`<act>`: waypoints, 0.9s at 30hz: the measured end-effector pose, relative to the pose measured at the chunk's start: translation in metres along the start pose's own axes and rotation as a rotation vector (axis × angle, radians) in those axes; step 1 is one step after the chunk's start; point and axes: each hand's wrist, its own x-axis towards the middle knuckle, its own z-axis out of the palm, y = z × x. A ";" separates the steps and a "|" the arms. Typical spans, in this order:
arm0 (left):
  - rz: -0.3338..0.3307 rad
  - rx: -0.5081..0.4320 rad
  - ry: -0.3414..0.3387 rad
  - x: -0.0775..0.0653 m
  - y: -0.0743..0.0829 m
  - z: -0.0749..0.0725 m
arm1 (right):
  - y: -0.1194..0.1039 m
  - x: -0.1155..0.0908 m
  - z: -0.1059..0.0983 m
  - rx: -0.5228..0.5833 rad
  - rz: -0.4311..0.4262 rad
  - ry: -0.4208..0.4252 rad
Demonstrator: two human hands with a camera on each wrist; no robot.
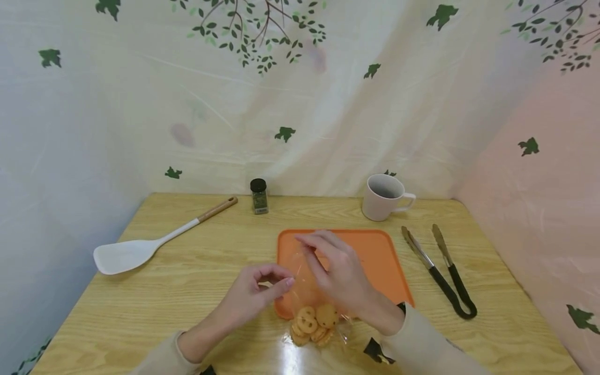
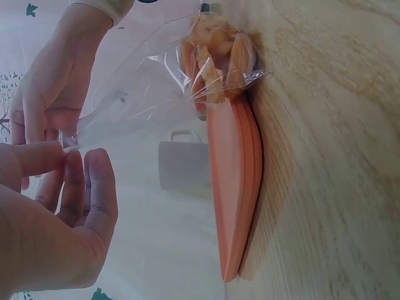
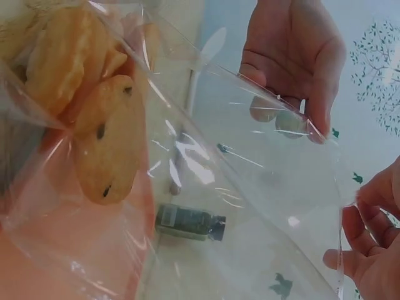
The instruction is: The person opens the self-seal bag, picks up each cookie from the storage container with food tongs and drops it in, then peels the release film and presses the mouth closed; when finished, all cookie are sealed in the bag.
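Observation:
A clear plastic bag of round biscuits stands at the near edge of an orange tray. Several biscuits fill its bottom; some show dark specks. My left hand pinches one side of the bag's upper edge between thumb and fingers, as the right wrist view shows. On the other side, my right hand pinches the same upper edge. The film stretches upright and taut between both hands, above the biscuits. In the left wrist view the left hand and right hand are close together.
A white spatula with a wooden handle lies at the left. Behind the tray stand a dark-capped spice jar and a white mug. Black-handled tongs lie open at the right. Fabric walls surround the wooden table.

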 end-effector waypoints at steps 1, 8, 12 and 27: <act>0.001 -0.004 -0.001 0.000 0.000 0.000 | 0.000 -0.001 0.000 0.010 0.006 -0.002; 0.004 -0.005 -0.007 0.002 0.000 -0.001 | 0.002 -0.003 -0.002 0.017 -0.010 -0.013; 0.007 -0.010 -0.012 0.002 0.000 0.000 | 0.004 -0.002 -0.003 -0.004 -0.025 -0.012; -0.023 0.025 -0.002 0.004 0.002 0.000 | 0.004 0.004 -0.014 0.050 0.021 0.024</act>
